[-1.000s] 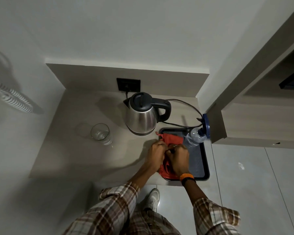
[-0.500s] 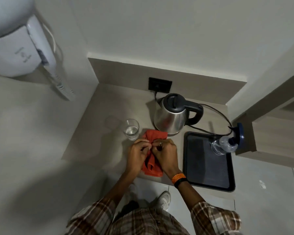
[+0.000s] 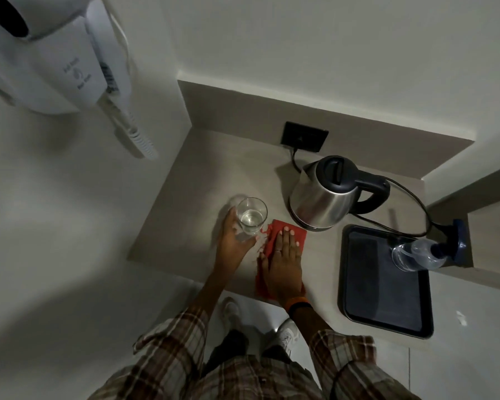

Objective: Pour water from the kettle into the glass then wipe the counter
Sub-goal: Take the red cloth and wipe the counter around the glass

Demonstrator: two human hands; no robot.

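Observation:
A clear glass (image 3: 251, 215) with a little water in it is held by my left hand (image 3: 233, 241), which wraps around its lower part just above the beige counter (image 3: 202, 174). My right hand (image 3: 283, 261) lies flat, fingers together, pressing a red cloth (image 3: 295, 230) onto the counter right of the glass. The steel kettle (image 3: 324, 200) with a black lid and handle stands on its base behind the cloth, close to its far edge, its cord running to the black wall socket (image 3: 305, 137).
A black tray (image 3: 387, 313) lies on the counter's right end, a plastic bottle (image 3: 416, 254) with a blue cap lying at its far corner. A white wall-mounted hair dryer (image 3: 49, 53) hangs at upper left. My shoes and the tiled floor show below the counter's front edge.
Both hands carried the red cloth from the tray leftwards onto the counter. Now my left hand has let go of the cloth and grips the glass; my right hand has flattened on the cloth.

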